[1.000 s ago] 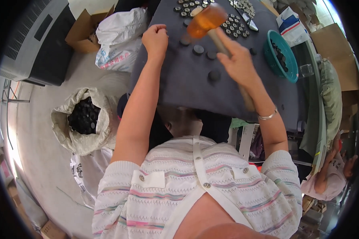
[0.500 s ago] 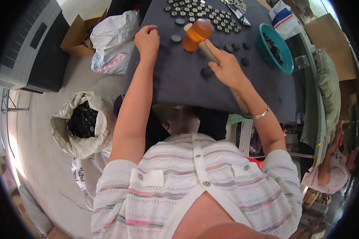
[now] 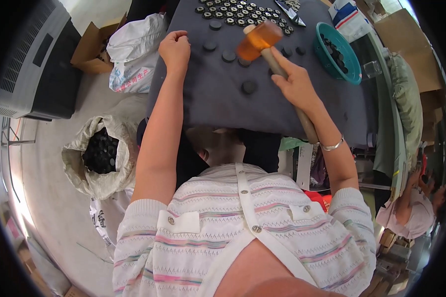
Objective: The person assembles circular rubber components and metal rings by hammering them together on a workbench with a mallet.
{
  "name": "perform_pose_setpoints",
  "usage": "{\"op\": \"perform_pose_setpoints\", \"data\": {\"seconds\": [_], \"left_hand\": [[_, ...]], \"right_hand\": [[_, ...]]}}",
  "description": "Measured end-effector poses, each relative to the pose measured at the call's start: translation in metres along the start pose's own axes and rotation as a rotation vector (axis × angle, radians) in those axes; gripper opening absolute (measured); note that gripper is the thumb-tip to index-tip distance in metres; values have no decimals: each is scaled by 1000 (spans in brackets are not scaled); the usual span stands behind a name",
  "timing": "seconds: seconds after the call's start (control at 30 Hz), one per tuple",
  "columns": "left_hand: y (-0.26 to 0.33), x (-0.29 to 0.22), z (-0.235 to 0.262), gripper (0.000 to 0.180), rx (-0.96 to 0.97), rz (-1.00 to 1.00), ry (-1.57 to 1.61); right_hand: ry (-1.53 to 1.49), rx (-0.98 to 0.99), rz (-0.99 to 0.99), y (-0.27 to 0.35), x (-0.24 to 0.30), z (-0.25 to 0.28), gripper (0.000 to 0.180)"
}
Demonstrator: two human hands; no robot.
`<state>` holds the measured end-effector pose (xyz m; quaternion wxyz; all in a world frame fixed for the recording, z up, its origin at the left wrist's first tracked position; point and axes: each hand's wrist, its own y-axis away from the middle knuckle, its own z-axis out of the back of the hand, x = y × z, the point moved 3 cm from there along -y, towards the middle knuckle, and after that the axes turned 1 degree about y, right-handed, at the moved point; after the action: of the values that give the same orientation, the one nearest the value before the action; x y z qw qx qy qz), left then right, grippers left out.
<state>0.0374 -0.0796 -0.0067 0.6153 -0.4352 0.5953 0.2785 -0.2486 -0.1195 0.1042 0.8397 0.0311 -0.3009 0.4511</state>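
Note:
My right hand [image 3: 298, 85] grips the wooden handle of a mallet with an amber, see-through head [image 3: 260, 40]. The mallet head hangs over the dark cloth-covered table [image 3: 213, 106], among loose black discs. One disc [image 3: 249, 87] lies nearer to me, and another disc [image 3: 228, 56] sits left of the mallet head. By the table's left edge my left hand [image 3: 175, 53] is curled closed; what its fingers hold, if anything, is hidden. Many round dark pieces with pale metallic centres [image 3: 240, 14] stand in rows at the far side.
A teal basin [image 3: 322, 57] with black pieces stands at the table's right. Beyond the rows lies a shiny metal tool [image 3: 295, 14]. On the floor at left are an open sack of black discs [image 3: 74, 166], white sacks [image 3: 136, 44] and a carton [image 3: 86, 47]. Another person [image 3: 406, 213] is at right.
My right hand and the mallet have moved right, uncovering a disc left of the mallet head. The whole view has shifted slightly. My left hand stays by the table edge.

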Motion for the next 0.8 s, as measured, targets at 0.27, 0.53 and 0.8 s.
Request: {"op": "perform_pose_setpoints", "data": {"seconds": [0.27, 0.53, 0.8], "left_hand": [[3, 1, -6, 15, 19, -21, -49], [-8, 16, 0, 17, -10, -98, -123], [-9, 14, -2, 17, 40, -137, -152]], "right_hand": [[177, -9, -77, 14, -25, -12, 70], [79, -77, 113, 65, 40, 29, 68], [144, 15, 57, 70, 30, 11, 69]]}}
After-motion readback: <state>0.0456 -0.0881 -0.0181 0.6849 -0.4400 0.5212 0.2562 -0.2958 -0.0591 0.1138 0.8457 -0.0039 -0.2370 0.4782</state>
